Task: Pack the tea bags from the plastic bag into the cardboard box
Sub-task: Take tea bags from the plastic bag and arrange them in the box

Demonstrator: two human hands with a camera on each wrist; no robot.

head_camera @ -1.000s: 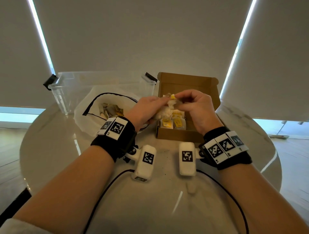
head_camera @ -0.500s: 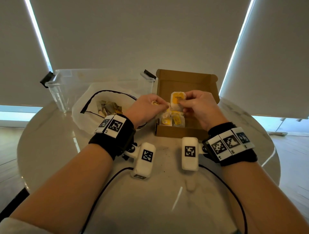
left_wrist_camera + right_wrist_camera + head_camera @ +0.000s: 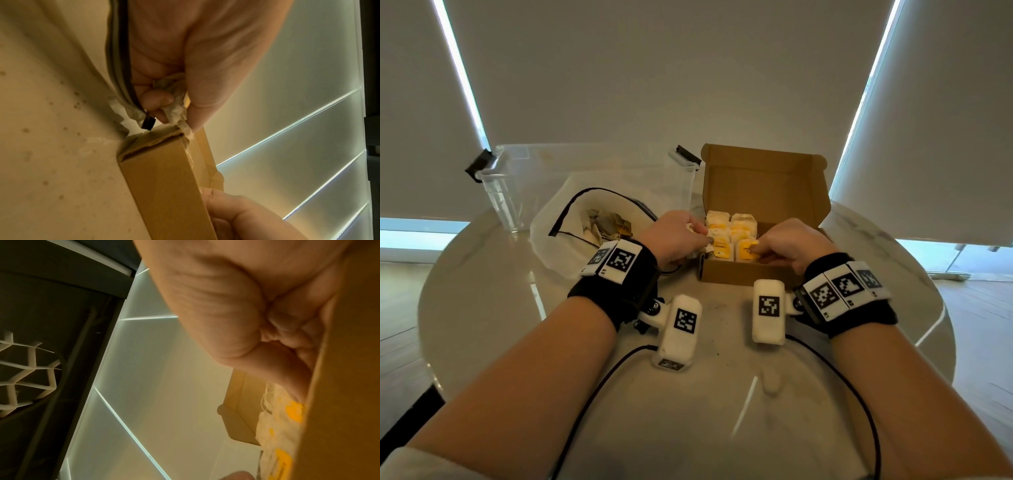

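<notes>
A round marble table [image 3: 482,308] is seen from above, its curved edge running from nine o'clock round to three, with bare surface left at six o'clock between the forearms. At eleven o'clock a clear plastic bin [image 3: 524,185] stands near the far rim. Just in front of it the plastic bag [image 3: 558,246] lies open, loose tea bags [image 3: 602,222] being visible inside its dark-trimmed mouth. At one o'clock the cardboard box [image 3: 739,274] sits with its lid raised upright at the back; its left wall is close to the bag, and a strip of open floor is left along its right side. Packed tea bags with yellow tags [image 3: 729,229] are ranged in rows against the box's left and near walls. The left hand [image 3: 674,240] is held at the box's near-left corner, its fingers curled round a crumpled tea bag [image 3: 174,104] pinched against the thumb. The right hand [image 3: 787,246] is lowered over the near wall, fingers bent, its fingertips set on a yellow-tagged tea bag [image 3: 748,250]; whether that bag is pinched or only pressed cannot be told.
</notes>
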